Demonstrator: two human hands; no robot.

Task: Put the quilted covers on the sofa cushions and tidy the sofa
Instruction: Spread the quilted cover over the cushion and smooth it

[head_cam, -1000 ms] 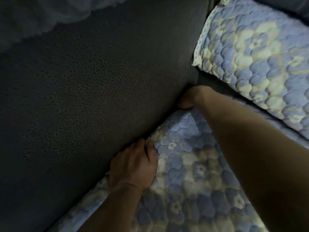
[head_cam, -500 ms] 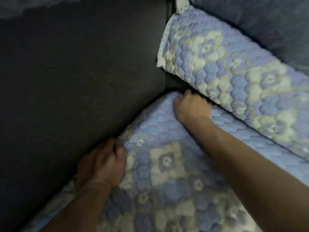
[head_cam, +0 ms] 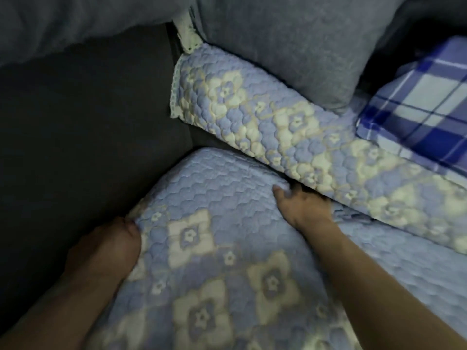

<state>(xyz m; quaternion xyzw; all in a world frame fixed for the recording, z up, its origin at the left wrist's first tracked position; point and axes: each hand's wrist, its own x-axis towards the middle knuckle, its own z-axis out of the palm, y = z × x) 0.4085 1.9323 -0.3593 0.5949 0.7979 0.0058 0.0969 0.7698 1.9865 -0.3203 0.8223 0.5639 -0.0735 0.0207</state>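
A quilted blue and cream floral seat cover (head_cam: pixel 227 248) lies over the sofa seat cushion and fills the lower half of the view. My left hand (head_cam: pixel 101 251) grips its left edge beside the dark sofa arm (head_cam: pixel 88 135), fingertips hidden in the gap. My right hand (head_cam: pixel 300 205) lies on the cover's far edge. Its thumb is on the fabric, and its fingers reach into the gap under the back cushion. That back cushion wears a matching quilted cover (head_cam: pixel 278 127) with a white lace end.
A plain grey pillow (head_cam: pixel 290 41) leans behind the covered back cushion. A blue and white plaid pillow (head_cam: pixel 417 104) sits at the right. Grey fabric (head_cam: pixel 63 18) hangs over the top of the sofa arm. A white lace strip (head_cam: pixel 188 34) shows in the corner.
My right hand has left the sofa corner and slid right along the seat cover's back edge. My left hand has stayed on the left edge. The view has shifted, showing the pillows.
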